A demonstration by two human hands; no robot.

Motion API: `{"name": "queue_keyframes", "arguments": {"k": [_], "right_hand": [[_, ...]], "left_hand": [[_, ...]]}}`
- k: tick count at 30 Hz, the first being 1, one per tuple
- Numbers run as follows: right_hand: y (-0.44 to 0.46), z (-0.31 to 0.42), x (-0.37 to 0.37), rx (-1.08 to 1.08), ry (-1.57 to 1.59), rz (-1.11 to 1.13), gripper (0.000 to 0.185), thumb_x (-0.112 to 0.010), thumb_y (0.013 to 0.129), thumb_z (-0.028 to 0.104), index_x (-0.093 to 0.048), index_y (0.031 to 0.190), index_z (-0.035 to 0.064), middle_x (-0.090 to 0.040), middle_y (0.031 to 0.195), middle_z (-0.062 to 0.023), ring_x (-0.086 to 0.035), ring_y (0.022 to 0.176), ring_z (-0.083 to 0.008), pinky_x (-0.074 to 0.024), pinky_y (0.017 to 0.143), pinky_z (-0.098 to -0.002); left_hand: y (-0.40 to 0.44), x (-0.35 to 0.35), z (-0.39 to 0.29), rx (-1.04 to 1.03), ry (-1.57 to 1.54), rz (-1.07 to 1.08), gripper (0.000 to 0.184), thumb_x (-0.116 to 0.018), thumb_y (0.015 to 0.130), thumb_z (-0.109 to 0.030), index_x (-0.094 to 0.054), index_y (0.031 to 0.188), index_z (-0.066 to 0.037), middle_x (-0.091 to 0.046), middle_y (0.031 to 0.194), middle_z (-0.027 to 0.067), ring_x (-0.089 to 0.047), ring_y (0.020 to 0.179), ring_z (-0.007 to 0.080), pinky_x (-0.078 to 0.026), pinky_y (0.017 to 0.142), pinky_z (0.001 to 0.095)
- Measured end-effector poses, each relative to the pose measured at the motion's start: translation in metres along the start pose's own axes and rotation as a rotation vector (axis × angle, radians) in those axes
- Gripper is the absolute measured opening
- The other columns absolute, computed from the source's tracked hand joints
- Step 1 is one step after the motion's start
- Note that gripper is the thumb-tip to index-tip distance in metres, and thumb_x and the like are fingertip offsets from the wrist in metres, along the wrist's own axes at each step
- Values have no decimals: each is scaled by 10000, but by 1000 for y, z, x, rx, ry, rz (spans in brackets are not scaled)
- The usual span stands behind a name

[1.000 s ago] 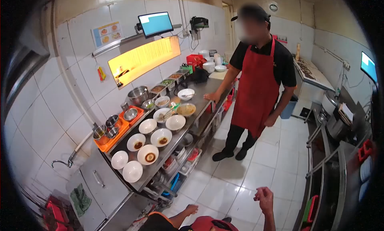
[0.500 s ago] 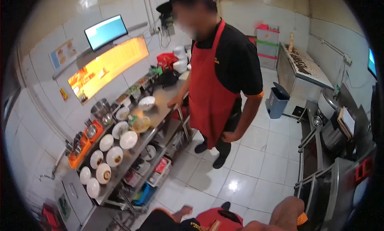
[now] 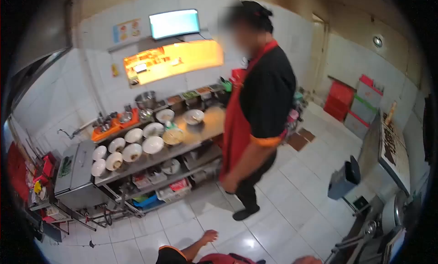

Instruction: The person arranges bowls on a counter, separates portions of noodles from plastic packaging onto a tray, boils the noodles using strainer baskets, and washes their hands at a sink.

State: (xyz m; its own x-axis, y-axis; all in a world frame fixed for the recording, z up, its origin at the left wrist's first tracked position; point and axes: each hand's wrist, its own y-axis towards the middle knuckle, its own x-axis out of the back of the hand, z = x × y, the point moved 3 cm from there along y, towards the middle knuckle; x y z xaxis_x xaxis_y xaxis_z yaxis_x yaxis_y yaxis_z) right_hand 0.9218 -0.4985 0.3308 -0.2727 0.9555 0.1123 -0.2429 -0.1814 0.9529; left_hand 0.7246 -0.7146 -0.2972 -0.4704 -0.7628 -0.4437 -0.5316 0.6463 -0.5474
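Note:
My left hand point(image 3: 210, 236) hangs over the white floor tiles at the bottom of the head view, its fingers loosely apart and nothing visible in it. At the bottom edge, my right hand point(image 3: 308, 260) is mostly cut off, so its fingers do not show. The red apron point(image 3: 223, 258) on my body lies between them. Ahead stands the steel counter point(image 3: 207, 138), out of reach of both hands. Several white bowls point(image 3: 153, 145) sit on it, some with dark sauce inside, near a bowl of yellowish food point(image 3: 173, 137).
A co-worker in a red apron point(image 3: 235, 122) stands at the counter's right end. A grey bin point(image 3: 344, 178) and a chest freezer point(image 3: 390, 145) are at right. An orange tray of utensils point(image 3: 116, 127) stands behind the bowls. Baskets point(image 3: 173, 191) fill the lower shelf.
My view has swung to the right and the scene sits differently in it. The co-worker has turned side-on, with an arm off the counter. My right arm has dropped mostly out of view.

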Motion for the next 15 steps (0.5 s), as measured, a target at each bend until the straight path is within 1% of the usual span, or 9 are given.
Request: {"name": "queue_keyframes", "arguments": {"k": [1,2,3,4,6,8,9,12,15], "right_hand": [[-7,10,18,-230,-101,14,417,-438,928,368,-542,1199,69,-594,1130,-169,-608,988,-297,-504,816,-377],[-21,20,39,-259,-126,-23,417,-438,928,368,-542,1199,69,-594,1130,-169,-608,988,-297,-504,816,-377],[-41,15,63,-309,-241,77,477,-441,907,427,-530,1218,76,-569,1169,-163,-589,1019,-310,-501,822,-366],[-63,7,87,-359,-349,183,538,-444,886,486,-519,1237,84,-544,1209,-156,-569,1050,-322,-498,827,-354],[-82,7,125,-427,-463,269,601,-447,866,545,-507,1256,92,-519,1248,-150,-550,1081,-335,-496,833,-343],[-80,-1,165,-540,-499,177,365,-655,804,298,-627,980,-21,-644,758,-125,-647,647,-207,-521,601,-289],[-79,-2,185,-597,-533,145,365,-726,725,273,-657,959,1,-646,759,-100,-626,620,-187,-490,554,-269],[-101,-31,250,-661,-495,197,308,-702,731,186,-648,975,8,-632,757,-90,-581,580,-192,-447,512,-274],[-119,-73,318,-719,-456,160,263,-605,744,77,-637,1003,40,-646,784,-102,-609,634,-213,-472,557,-289]], "left_hand": [[-5,6,28,51,63,-288,236,-613,784,-251,-616,966,-102,-645,871,51,-625,779,158,-488,592,301],[-4,27,61,-34,387,-310,229,-611,779,-246,-615,953,-97,-637,816,61,-622,757,165,-485,583,314],[-1,40,88,-111,715,-367,222,-608,774,-240,-614,939,-93,-628,760,71,-618,735,172,-482,574,327],[-14,36,105,120,758,-345,202,-592,782,-240,-605,915,-89,-618,745,75,-615,722,176,-479,571,327],[-40,-1,115,436,227,-164,176,-562,799,-240,-588,867,-80,-598,714,82,-609,697,184,-474,564,328],[-48,-50,118,614,-262,117,173,-531,816,-239,-571,819,-71,-578,684,89,-602,672,193,-469,557,329],[-32,-71,115,615,-190,31,176,-533,818,-238,-569,836,-67,-581,696,88,-603,673,191,-471,560,328],[30,-125,109,570,-34,-146,190,-539,827,-235,-563,888,-57,-590,733,86,-604,676,187,-479,567,325],[111,-182,78,482,54,-218,213,-545,835,-232,-556,939,-46,-599,769,83,-605,678,182,-487,574,322]]}}
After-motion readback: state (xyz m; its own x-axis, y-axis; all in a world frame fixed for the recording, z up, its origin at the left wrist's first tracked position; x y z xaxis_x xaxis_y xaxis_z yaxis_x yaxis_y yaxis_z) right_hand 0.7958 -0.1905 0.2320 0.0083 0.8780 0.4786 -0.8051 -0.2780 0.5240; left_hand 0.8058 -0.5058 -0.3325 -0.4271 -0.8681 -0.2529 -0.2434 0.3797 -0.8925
